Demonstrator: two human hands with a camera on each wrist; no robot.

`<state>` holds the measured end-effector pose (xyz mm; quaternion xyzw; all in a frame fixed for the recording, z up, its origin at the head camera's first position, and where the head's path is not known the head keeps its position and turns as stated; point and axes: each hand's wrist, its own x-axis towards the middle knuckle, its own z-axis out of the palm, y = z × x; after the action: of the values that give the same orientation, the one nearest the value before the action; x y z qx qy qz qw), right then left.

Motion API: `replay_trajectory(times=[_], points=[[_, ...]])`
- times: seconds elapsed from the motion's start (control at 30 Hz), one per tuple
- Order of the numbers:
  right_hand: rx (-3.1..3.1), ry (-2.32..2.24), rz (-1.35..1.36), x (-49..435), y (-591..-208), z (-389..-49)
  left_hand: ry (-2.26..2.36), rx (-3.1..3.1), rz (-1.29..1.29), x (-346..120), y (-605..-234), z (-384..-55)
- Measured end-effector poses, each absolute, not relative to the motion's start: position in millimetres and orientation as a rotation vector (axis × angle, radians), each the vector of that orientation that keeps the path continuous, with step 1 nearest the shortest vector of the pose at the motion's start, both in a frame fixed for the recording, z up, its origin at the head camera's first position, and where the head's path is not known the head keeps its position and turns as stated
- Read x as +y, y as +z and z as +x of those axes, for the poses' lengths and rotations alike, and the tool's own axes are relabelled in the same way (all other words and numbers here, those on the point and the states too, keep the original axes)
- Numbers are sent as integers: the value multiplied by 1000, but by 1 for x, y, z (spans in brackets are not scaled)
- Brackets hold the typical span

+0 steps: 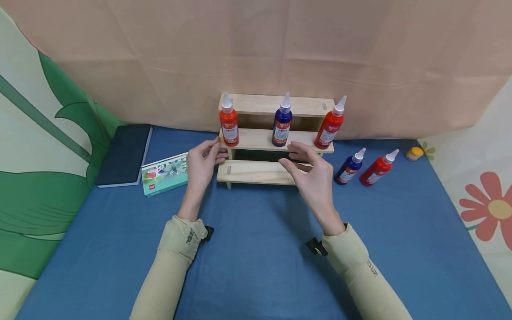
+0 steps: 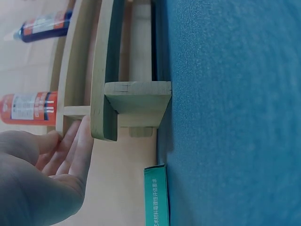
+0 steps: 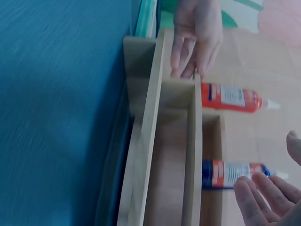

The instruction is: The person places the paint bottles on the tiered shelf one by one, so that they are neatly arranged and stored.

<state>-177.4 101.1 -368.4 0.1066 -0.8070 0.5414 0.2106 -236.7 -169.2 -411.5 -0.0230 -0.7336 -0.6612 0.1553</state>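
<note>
From where I stand, the three-tiered wooden rack (image 1: 252, 171) sits at the back of the blue tablecloth (image 1: 244, 266), and I can't tell whether it touches the beige drape (image 1: 260, 49) behind. The left hand (image 1: 203, 162) pinches the left end of its middle tier, thumb and fingers about the wood. The right hand (image 1: 316, 178) is spread, thumb apart from fingers, holding nothing; it hides the bottom tier's right end, and its own wrist view cuts it off.

On the middle tier stand an orange-red bottle (image 1: 230, 129), a dark blue bottle (image 1: 282, 127) and a red bottle (image 1: 330, 130) — labels too small to read, bases near the front edge. The teal box (image 1: 165, 175) slips partly behind the left hand; beyond lies a navy book (image 1: 124, 155).

Cloth runs between the forearms up to the rack. Right of it, a second blue bottle (image 1: 349, 170) and second red bottle (image 1: 376, 172) stand close together, with a yellow cap (image 1: 414, 154) near the cloth's edge.
</note>
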Motion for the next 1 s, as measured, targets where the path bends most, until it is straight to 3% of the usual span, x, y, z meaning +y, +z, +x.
replay_trajectory(times=[1.0], points=[[-2268, 1211, -81, 200, -389, -170, -1876, -2124, -59, -169, -411, -236]])
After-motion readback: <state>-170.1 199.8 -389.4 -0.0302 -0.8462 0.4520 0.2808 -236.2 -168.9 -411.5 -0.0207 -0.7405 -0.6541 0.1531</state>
